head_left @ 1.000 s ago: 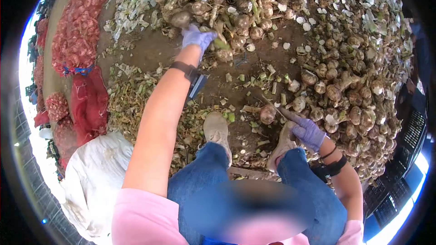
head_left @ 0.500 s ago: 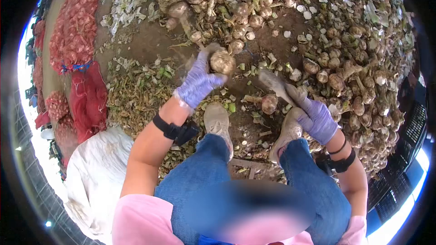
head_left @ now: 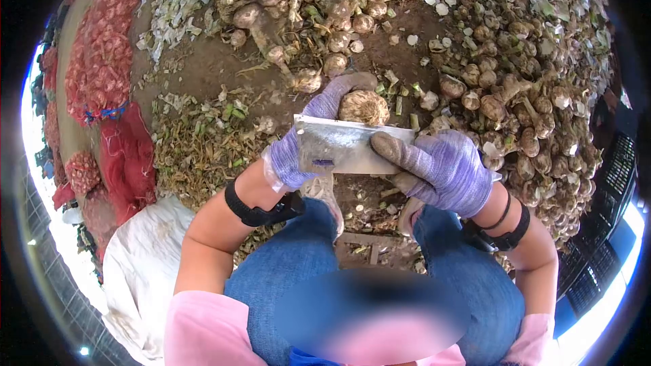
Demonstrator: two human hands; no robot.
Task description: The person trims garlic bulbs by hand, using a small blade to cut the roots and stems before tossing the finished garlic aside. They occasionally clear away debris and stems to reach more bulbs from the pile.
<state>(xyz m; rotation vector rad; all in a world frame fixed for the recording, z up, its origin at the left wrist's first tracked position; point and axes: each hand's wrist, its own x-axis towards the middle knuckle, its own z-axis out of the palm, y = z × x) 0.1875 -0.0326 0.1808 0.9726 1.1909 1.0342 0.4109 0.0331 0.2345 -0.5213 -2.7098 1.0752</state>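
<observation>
My left hand (head_left: 327,100), in a purple knit glove, is closed around a large garlic bulb (head_left: 365,107) with its rough root end showing. My right hand (head_left: 447,166), gloved in the same purple knit with a dirty thumb, grips a cleaver (head_left: 349,146). The broad metal blade lies across in front of the left palm, its upper edge against or very near the lower side of the bulb. Part of the left hand is hidden behind the blade, and the cleaver's handle is hidden in my right hand.
A heap of garlic bulbs with stems (head_left: 339,7) lies ahead, and another garlic heap (head_left: 536,129) is at the right. Cut trimmings (head_left: 196,142) cover the ground at left. Red mesh sacks (head_left: 102,61) and a white sack (head_left: 146,251) stand along the left side.
My left hand has brought the bulb back and right from the far heap. My right hand has raised the cleaver from beside the right shoe to the bulb, turning the blade's flat face up.
</observation>
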